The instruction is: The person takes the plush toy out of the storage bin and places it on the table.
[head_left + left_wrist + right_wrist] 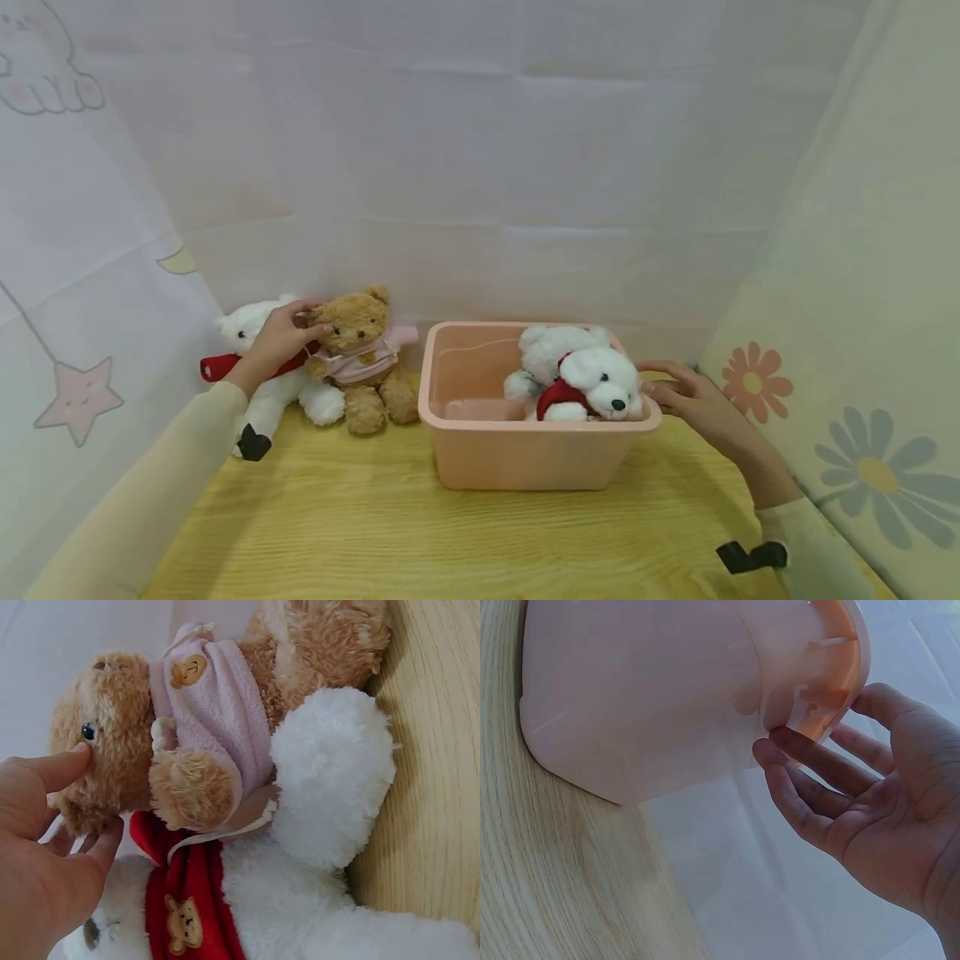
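A brown teddy bear (pixel 352 321) in a pink top sits against the backdrop. My left hand (pixel 288 333) grips the side of its head, thumb by the eye and fingers behind the ear. Close beside it, partly behind my hand and wrist, is a white plush bear (pixel 292 892) with a red garment. A pink plastic bin (pixel 525 462) stands to the right. My right hand (pixel 693 404) holds its right rim, thumb at the edge and fingers bent beneath. A white plush dog (pixel 600 379) in red lies in the bin, its head by the front right corner.
Behind the dog, another white fluffy toy part (pixel 543 350) shows inside the bin; whether it is a separate toy I cannot tell. The wooden tabletop (pixel 360 517) lies below. Pale fabric (pixel 480 167) encloses the back and both sides.
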`<act>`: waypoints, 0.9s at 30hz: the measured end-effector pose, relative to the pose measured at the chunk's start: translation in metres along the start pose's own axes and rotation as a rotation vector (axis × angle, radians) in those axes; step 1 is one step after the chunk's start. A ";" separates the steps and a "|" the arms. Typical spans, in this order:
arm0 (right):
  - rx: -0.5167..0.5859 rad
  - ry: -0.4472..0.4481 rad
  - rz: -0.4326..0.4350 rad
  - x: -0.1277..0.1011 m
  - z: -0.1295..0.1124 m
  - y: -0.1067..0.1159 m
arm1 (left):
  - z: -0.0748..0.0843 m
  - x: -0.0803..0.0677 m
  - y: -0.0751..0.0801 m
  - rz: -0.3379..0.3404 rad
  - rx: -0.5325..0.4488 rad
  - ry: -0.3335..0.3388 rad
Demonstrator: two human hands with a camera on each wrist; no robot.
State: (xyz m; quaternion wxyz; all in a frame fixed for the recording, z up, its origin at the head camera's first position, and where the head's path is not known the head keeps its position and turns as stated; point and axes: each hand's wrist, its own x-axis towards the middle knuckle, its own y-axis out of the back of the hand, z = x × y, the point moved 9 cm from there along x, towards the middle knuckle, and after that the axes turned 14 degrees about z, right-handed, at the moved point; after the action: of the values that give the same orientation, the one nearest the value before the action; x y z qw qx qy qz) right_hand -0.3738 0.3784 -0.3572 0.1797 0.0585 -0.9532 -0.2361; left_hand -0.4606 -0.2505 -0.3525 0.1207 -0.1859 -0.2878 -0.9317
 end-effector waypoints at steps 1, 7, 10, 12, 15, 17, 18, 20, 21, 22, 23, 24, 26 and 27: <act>0.002 0.002 -0.001 0.000 0.000 0.000 | 0.002 0.000 0.001 -0.002 0.016 -0.010; 0.000 0.003 0.000 0.000 0.000 0.001 | 0.023 -0.002 0.010 0.019 0.022 -0.071; -0.010 -0.006 0.003 0.001 -0.001 0.001 | 0.032 -0.004 0.017 0.042 -0.001 -0.058; -0.010 -0.007 0.003 0.001 -0.001 0.001 | 0.037 -0.003 0.021 0.056 -0.009 -0.044; -0.008 -0.011 0.003 0.000 0.000 0.001 | 0.045 -0.001 0.023 0.074 -0.002 -0.038; -0.006 -0.013 0.004 0.000 0.000 0.001 | 0.051 0.000 0.023 0.085 0.004 -0.039; -0.008 -0.014 0.004 0.000 0.000 0.001 | 0.054 -0.001 0.023 0.090 0.012 -0.041; -0.011 -0.018 0.005 0.000 0.000 0.000 | 0.064 -0.003 0.021 0.095 0.018 -0.055; -0.013 -0.020 0.006 0.000 0.000 0.000 | 0.069 -0.004 0.019 0.095 0.012 -0.062; -0.018 -0.022 0.007 0.000 0.000 0.001 | 0.075 -0.006 0.017 0.092 0.002 -0.073; -0.020 -0.022 0.007 0.000 0.000 0.001 | 0.081 -0.009 0.015 0.087 -0.009 -0.085; -0.022 -0.023 0.007 0.001 0.000 0.001 | 0.088 -0.011 0.012 0.081 -0.019 -0.095; -0.020 -0.026 0.007 0.001 0.000 0.001 | 0.103 -0.016 0.005 0.060 -0.051 -0.123; -0.018 -0.027 0.008 0.001 0.000 0.001 | 0.110 -0.019 0.000 0.043 -0.071 -0.132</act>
State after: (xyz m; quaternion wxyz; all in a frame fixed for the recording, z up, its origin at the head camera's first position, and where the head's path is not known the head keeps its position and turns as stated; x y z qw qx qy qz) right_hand -0.3748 0.3795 -0.3564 0.1684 0.0497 -0.9536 -0.2447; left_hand -0.4128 -0.1846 -0.2760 0.1148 -0.2571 -0.2576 -0.9243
